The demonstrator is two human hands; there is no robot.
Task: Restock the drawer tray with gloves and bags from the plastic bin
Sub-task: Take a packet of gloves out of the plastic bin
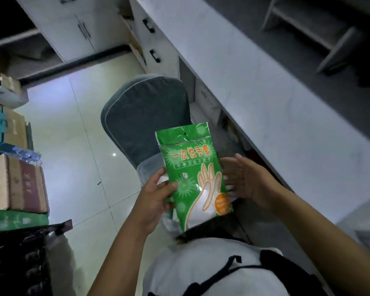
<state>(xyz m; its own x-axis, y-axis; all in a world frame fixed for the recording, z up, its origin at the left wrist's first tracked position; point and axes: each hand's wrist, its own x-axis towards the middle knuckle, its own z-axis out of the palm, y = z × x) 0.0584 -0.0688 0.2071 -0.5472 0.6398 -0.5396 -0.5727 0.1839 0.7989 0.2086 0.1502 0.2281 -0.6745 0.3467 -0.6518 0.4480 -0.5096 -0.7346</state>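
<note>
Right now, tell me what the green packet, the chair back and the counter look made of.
Green packet: thin glossy plastic film; it glares and crinkles.
Chair back: dark matte fabric, seemingly padded, with pale piping at the edge.
Counter: smooth pale slab with faint veining, perhaps marble-look stone or laminate.

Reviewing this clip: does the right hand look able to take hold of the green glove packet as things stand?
Probably yes. The right hand is open right beside the green glove packet, fingertips at its right edge, with nothing between them. The left hand has a grip on the packet's opposite edge, steadying it.
</note>
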